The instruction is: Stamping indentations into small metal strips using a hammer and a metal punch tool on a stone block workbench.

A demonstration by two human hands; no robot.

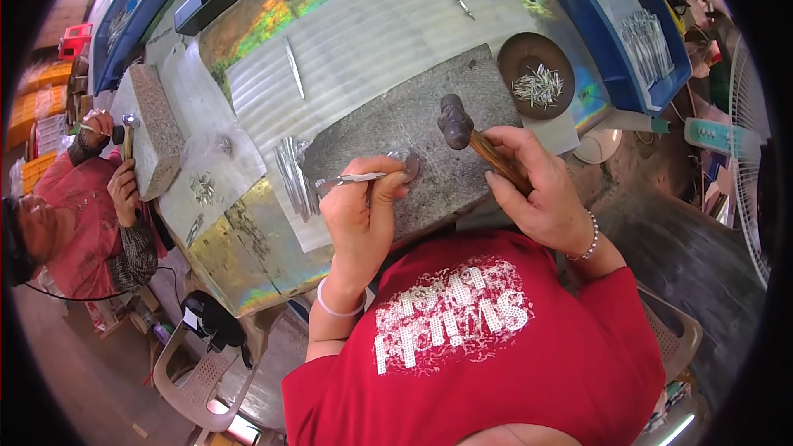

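Basically both grips are in use around the gray stone block (487, 74), taken as clock center. Left hand (359, 211), 7 o'clock: thumb and fingers pinched nearly together, slim silver strip (351, 178) in the grip, pointing out toward 9 o'clock; fingertips at the block's top. What exactly sits under them, can't tell. Right hand (541, 190), 4 o'clock: fingers and thumb closed on the wooden handle of the hammer (456, 124), dark head toward 10 o'clock from the hand, over the block; contact unclear. Brown bowl (526, 47) with small silver pieces (538, 87), 2 o'clock. Bundle of silver strips (293, 173), 8 o'clock, beside the block.
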